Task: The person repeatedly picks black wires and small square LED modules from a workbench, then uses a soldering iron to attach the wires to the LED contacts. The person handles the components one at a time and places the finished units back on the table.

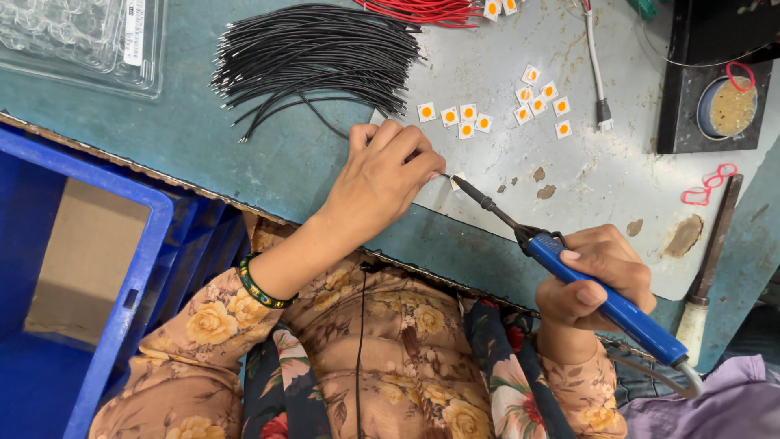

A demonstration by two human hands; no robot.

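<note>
the teal workbench [244, 154] filled most of the view, with a pale grey, stained mat [601, 179] laid over its right part. a blue plastic crate [122, 268] stood off the bench's near edge on the left. on the bench top lay a spread bundle of black wires [317, 53], with a bundle of red wires [422, 10] just beyond it at the top edge and a clear plastic tray [81, 41] in the far left corner. a black stand holding a round tin of yellowish paste [730, 106] sat at the far right. the left hand [382, 183] rested on the mat's edge with its fingers curled down and pinched together on a thin black wire [325, 122]; a bare wire end showed past the fingertips. the right hand [597, 276] was wrapped tight around the blue handle of a soldering iron [569, 264], which lay slanted with its dark tip pointing up-left, meeting that wire end just beside the left fingertips. small white square chips with orange centres [465, 120] lay loose on the mat just beyond the left hand, and another cluster [543, 99] lay further right. red rubber loops [705, 185] lay near the right edge.
</note>
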